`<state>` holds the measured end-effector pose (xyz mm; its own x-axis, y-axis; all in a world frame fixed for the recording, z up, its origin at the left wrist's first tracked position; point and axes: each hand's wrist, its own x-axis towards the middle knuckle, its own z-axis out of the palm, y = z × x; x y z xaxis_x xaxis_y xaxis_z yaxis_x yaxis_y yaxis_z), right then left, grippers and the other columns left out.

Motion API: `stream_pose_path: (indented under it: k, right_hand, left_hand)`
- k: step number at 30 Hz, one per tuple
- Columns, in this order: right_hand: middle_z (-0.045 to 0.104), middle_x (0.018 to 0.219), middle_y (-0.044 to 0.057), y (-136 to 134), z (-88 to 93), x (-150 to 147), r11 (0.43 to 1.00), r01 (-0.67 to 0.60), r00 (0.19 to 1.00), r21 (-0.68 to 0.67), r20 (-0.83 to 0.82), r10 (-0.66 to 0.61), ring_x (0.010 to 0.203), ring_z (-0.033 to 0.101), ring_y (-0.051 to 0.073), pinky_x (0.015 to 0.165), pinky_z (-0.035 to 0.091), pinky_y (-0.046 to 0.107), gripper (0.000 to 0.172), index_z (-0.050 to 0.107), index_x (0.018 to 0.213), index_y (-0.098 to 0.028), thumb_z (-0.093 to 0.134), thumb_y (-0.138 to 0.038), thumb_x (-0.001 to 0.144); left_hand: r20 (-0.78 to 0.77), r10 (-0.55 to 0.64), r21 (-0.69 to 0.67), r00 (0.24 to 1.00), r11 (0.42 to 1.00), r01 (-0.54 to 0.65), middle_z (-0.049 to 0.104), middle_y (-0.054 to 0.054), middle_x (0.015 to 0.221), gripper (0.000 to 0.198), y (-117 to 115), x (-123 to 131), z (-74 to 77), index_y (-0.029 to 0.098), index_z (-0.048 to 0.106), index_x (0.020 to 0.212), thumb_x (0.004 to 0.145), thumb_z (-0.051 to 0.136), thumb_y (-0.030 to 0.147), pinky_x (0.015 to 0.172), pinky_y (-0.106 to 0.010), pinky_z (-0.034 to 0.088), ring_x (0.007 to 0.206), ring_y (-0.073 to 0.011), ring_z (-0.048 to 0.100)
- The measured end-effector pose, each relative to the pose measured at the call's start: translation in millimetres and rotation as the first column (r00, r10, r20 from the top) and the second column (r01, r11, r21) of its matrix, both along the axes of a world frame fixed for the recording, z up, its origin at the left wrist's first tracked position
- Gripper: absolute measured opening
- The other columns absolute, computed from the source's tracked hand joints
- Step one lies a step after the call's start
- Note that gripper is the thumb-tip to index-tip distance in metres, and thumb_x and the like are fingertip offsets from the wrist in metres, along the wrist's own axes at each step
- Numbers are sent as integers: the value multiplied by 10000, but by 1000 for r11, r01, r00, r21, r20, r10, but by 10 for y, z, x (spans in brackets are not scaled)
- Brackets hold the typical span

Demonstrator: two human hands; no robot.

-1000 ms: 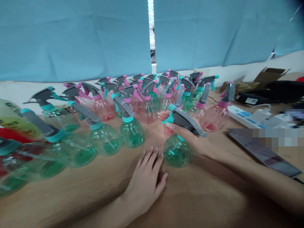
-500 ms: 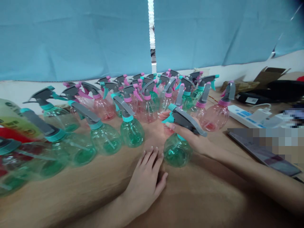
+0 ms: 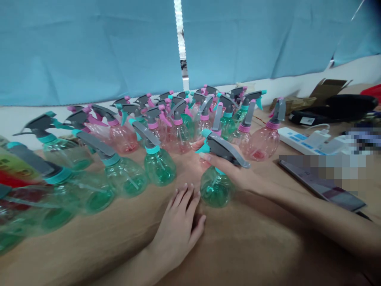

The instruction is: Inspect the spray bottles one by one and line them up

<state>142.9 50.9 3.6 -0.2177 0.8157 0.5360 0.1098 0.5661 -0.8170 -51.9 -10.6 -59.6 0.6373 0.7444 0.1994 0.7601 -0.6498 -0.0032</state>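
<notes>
My right hand (image 3: pixel 229 169) is wrapped round the neck of a green spray bottle (image 3: pixel 216 188), under its grey and teal trigger head. That bottle stands upright on the wooden table (image 3: pixel 238 246). My left hand (image 3: pixel 181 222) lies flat, palm down, just left of and nearer than this bottle, its fingers a little apart and holding nothing. Left of the held bottle stands another green bottle (image 3: pixel 160 169), with more green ones (image 3: pixel 126 176) in a row toward the left edge. Behind them are several pink bottles (image 3: pixel 123 137) with grey and pink heads.
At the right lie a dark flat device (image 3: pixel 318 184), a white power strip (image 3: pixel 300 141) with plugs, a black case (image 3: pixel 333 109) and an open cardboard box (image 3: pixel 327 89). A blue cloth (image 3: pixel 119 47) hangs behind. A yellow and red package (image 3: pixel 18 163) is at the left edge.
The whole view has shifted slightly, so most things appear a little further left. Both hands keep the same pose, and my right hand is still round the green bottle's neck.
</notes>
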Motion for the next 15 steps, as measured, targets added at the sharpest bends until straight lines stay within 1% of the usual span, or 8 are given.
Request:
stream_pose_path:
  k: [2, 6, 10, 13, 15]
  right_hand:
    - [563, 748, -21, 1, 5, 3, 1000, -3, 1000, 6, -2, 3, 649, 493, 136, 629, 427, 291, 201, 637, 1013, -248, 586, -372, 864]
    - [554, 777, -28, 8, 13, 6, 999, -2, 1000, 40, 3, 1, 646, 465, 122, 610, 404, 275, 137, 634, 932, -241, 583, -347, 862]
    - [536, 748, -33, 24, 14, 7, 1000, -17, 999, 25, 38, 16, 634, 444, 122, 591, 382, 273, 167, 618, 969, -240, 575, -358, 860]
    - [514, 735, -35, 29, 10, 2, 1000, 0, 999, 20, 33, -1, 648, 437, 121, 600, 378, 268, 137, 600, 927, -231, 581, -346, 855]
    - [520, 762, -29, 24, 13, -1, 1000, -24, 1000, 10, 16, 24, 675, 448, 123, 622, 391, 266, 127, 586, 913, -226, 585, -336, 850]
  left_hand:
    - [1, 0, -1, 1000, 1000, 0, 430, -200, 1443, 473, -3, 0, 2, 72, 471, 1321, 918, 475, 320, 1031, -537, 420, 1342, -334, 389]
    - [0, -6, -8, 1000, 1000, 6, 428, -197, 1445, 473, -5, 6, 4, 72, 463, 1324, 922, 467, 321, 1032, -543, 415, 1345, -332, 384]
    - [8, -4, -3, 1000, 1000, 4, 426, -199, 1445, 467, -2, 7, -18, 78, 466, 1322, 923, 466, 321, 1020, -547, 424, 1336, -337, 397]
    - [10, -6, 4, 1000, 1000, 6, 434, -195, 1442, 462, 2, 0, -26, 80, 474, 1313, 923, 465, 326, 1031, -544, 412, 1337, -334, 395]
    - [10, -5, 4, 1000, 1000, 5, 437, -190, 1441, 455, 4, -3, -20, 84, 481, 1308, 925, 460, 328, 1038, -533, 409, 1339, -329, 394]
